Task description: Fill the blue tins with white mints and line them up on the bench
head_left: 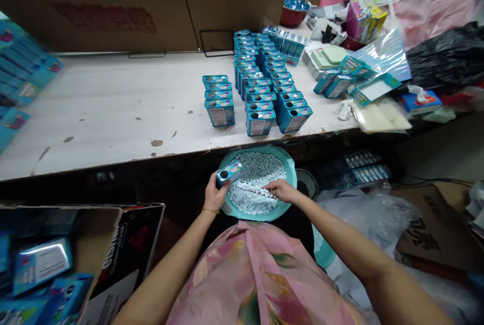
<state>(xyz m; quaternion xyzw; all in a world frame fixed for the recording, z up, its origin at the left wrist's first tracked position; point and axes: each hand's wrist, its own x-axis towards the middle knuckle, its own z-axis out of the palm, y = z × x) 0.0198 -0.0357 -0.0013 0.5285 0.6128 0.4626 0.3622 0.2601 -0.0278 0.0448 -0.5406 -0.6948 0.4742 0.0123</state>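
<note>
Left hand [215, 193] holds a blue tin [229, 172] at a basin [288, 164] of white pellets [260, 164]

The left hand's grip is closed around the tin, thumb and fingers on its sides; a dark round opening shows in the tin's top. A thin gold bracelet [210, 211] circles the wrist just behind that grip. To the right of it, the right hand [283, 191] has its fingers bent together at the pellets; whether they pinch anything is too small to tell. Beneath and between both grips lies the turquoise basin, its pellets spread widely. A raised band of pellets runs between the tin and the right fingers, but what carries it is unclear.

Nearer the body than both grips is a pink floral apron [260, 279]. Left of the left grip and lower, an open carton [113, 264] holds blue packages [43, 264].

Beyond the grips is the white table [113, 113], its surface chipped. Ahead of the left grip stands a short row of tins [221, 114]; ahead of the right, longer rows of tins [260, 124] reach back toward a large cardboard box [132, 7]. Farther ahead and right sits a red bowl [291, 17] of small blue pieces.
</note>
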